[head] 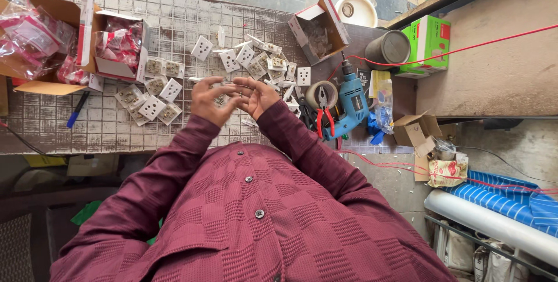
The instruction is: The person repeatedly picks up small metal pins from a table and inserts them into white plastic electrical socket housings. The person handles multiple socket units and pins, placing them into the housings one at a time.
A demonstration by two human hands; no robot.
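My left hand (208,100) and my right hand (258,96) meet over the white tiled tabletop (104,128), both in maroon sleeves. Their fingertips pinch a small socket part (223,99) between them; it is mostly hidden by the fingers. A cluster of white socket modules (152,100) lies to the left of my hands. Another heap of the same modules (261,61) lies just beyond my hands.
Two open boxes of red packets (119,43) (35,38) stand at the far left, an open cardboard box (319,29) at the back. Tape roll (321,93), red-handled pliers (324,120) and blue drill (351,99) lie right of my hands. A blue pen (77,110), a green box (430,40) and red wire (465,46) are also here.
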